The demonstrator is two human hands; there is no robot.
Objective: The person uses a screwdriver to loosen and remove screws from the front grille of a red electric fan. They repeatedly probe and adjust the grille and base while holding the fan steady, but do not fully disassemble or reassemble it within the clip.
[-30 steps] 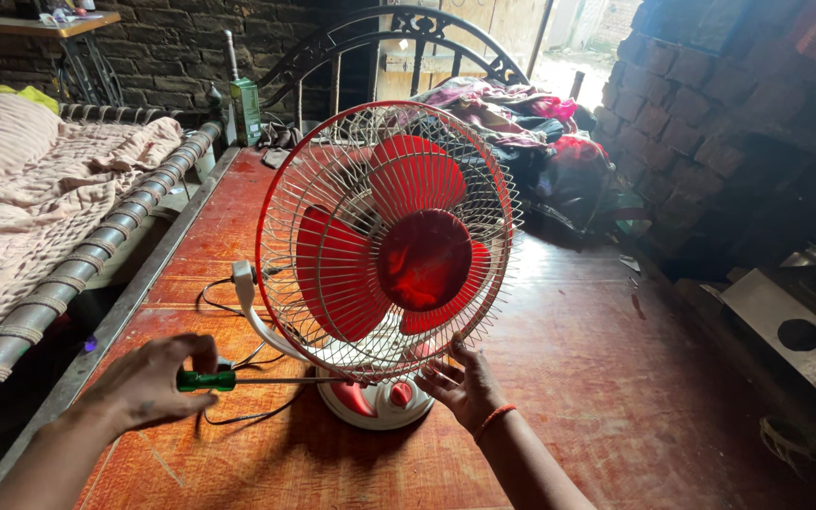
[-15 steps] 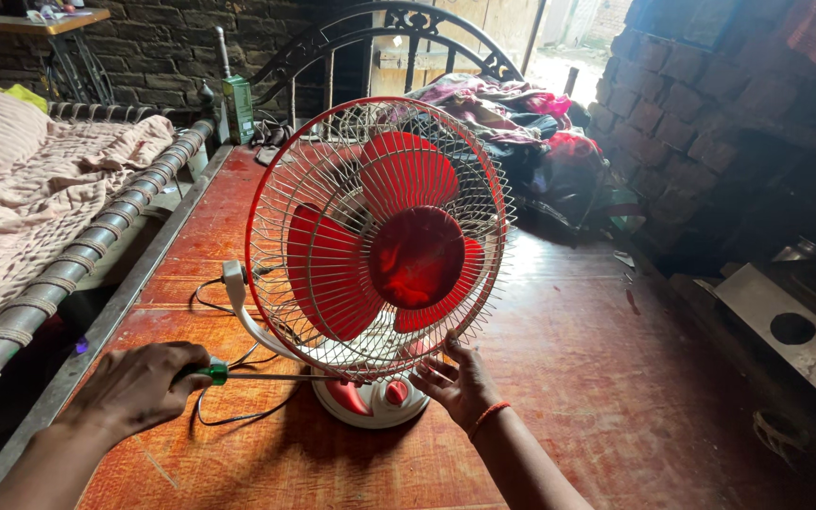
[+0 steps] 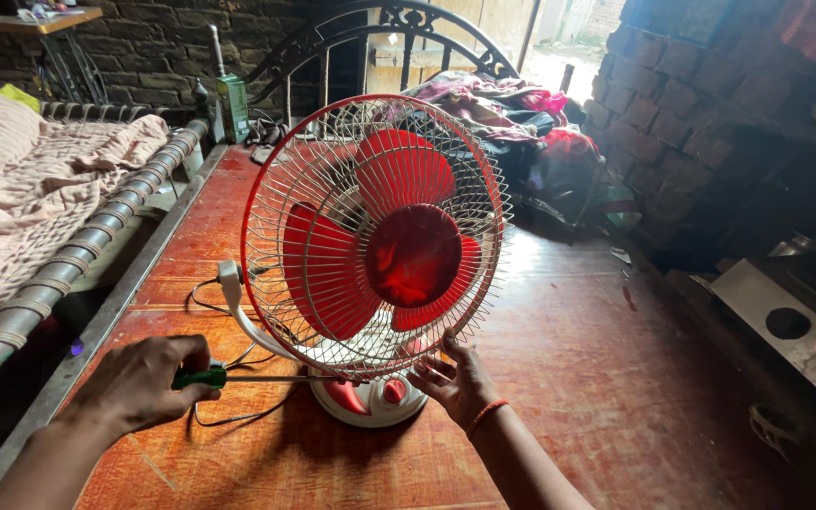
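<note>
A red table fan with a wire grille and red blades stands on a reddish wooden platform. Its white and red base sits between my hands. My left hand grips a green-handled screwdriver, whose metal shaft points right toward the lower rim of the grille. My right hand, with an orange band on the wrist, touches the bottom edge of the grille with its fingers.
The fan's cord loops on the wood behind my left hand. A cot with a pink cloth lies at the left. A green carton, a metal bed headboard and a pile of clothes stand behind.
The view has shifted slightly, so the fan sits a little lower and to the left. My left hand holds the screwdriver lower. My right hand stays at the grille's bottom edge.
</note>
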